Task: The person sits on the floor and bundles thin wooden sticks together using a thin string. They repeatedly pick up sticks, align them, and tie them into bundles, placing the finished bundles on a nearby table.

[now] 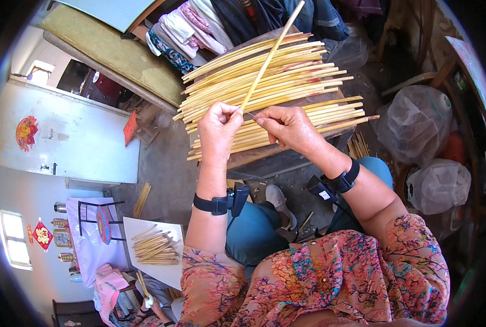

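My left hand (221, 127) pinches the near end of a long, pale wooden stick (272, 53) between thumb and forefinger. The stick slants up and away over rows of similar sticks (263, 81) lying on a low wooden table (249, 157). Just right of the pinched end, my right hand (285, 126) has its thumb and forefinger closed on a thin, needle-like piece (250, 115). That piece points toward the stick's end; whether it touches the stick is too small to tell. Black straps with small devices circle both wrists.
Folded clothes (185, 30) are piled beyond the table. Clear plastic bags (416, 118) stand at right. At lower left, another person's hand (156, 306) holds several sticks, near a white board (171, 233) bearing a stick pile (155, 249). More sticks (142, 199) lie on the floor.
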The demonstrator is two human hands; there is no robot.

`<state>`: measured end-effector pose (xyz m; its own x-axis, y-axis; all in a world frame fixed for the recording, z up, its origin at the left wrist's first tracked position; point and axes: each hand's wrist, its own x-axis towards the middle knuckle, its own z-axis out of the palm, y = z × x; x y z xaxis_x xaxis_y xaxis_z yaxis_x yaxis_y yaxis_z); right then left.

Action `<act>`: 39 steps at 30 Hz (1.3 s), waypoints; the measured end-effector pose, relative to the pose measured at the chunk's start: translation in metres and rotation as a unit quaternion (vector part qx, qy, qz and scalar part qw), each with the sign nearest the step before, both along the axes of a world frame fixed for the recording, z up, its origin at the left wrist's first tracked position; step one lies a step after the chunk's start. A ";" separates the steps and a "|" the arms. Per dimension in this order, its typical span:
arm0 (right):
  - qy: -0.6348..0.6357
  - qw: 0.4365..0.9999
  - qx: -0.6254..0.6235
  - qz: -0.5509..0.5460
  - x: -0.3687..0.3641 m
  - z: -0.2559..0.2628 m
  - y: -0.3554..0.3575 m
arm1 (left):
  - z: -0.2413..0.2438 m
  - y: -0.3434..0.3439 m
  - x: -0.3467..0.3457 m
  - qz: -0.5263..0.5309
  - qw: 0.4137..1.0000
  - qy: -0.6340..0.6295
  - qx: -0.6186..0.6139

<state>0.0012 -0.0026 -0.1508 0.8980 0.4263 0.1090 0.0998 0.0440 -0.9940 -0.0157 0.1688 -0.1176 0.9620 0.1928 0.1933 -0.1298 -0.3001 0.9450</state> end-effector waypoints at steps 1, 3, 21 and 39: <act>0.000 1.000 0.001 0.005 -0.001 0.000 0.000 | -0.003 0.000 -0.001 0.000 1.000 -0.013 0.012; -0.005 1.000 -0.006 0.004 -0.001 0.001 0.000 | -0.007 -0.001 -0.002 0.007 0.999 -0.026 0.036; -0.009 0.999 -0.041 -0.003 0.002 0.000 -0.007 | -0.021 -0.010 0.001 0.045 0.989 -0.069 0.121; -0.042 0.998 -0.049 -0.015 0.004 -0.010 -0.003 | -0.029 -0.011 0.003 0.055 0.977 -0.108 0.173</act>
<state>0.0049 -0.0059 -0.1607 0.9004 0.4111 0.1426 0.1820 -0.0582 -0.9816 -0.0127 0.1578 -0.1465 0.8691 0.1792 0.4610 -0.2640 -0.6201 0.7388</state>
